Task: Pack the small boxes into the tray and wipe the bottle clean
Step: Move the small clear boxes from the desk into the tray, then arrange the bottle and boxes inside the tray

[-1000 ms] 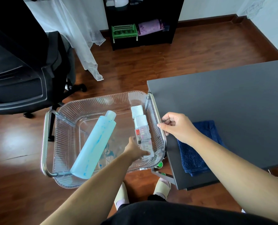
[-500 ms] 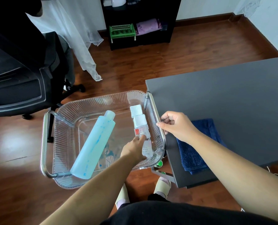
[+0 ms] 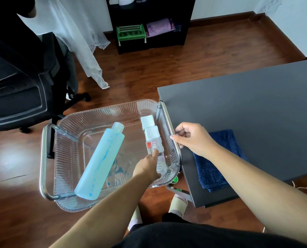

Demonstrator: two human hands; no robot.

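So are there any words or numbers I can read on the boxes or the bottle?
None can be read.
Boxes: one has red and white label patches, print too blurred to read.
Bottle: no label, only blue smears.
Chair base: a small white mark, too small to read.

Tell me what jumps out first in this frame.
A pale blue bottle, smeared with blue, lies diagonally in the clear ribbed tray. Small boxes line its right wall, where the left hand reaches in; the right hand grips that rim.
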